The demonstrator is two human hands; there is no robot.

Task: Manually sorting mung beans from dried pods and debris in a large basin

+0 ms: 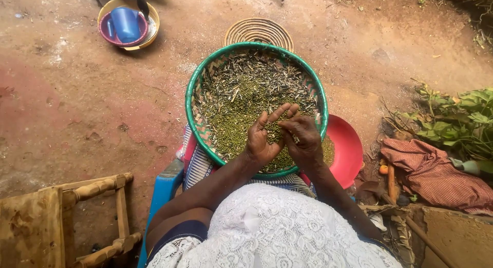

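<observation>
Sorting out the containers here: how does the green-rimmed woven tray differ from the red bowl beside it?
The woven tray lies on the lap, in full view, heaped with green seeds and dry pods; the red bowl sits lower, half hidden under it. The tray is woven with a green rim; the bowl is smooth and plain. Both are round.

Soft even daylight, sharp, slight edge-warp

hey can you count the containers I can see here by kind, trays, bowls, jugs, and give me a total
Woven trays or mats: 2, the green-rimmed winnowing tray of green grains and husks on the lap, and a coiled mat behind it.
Bowls or basins: 3, red, yellow, maroon.
Jugs: 1, blue.
Total: 6.
</observation>
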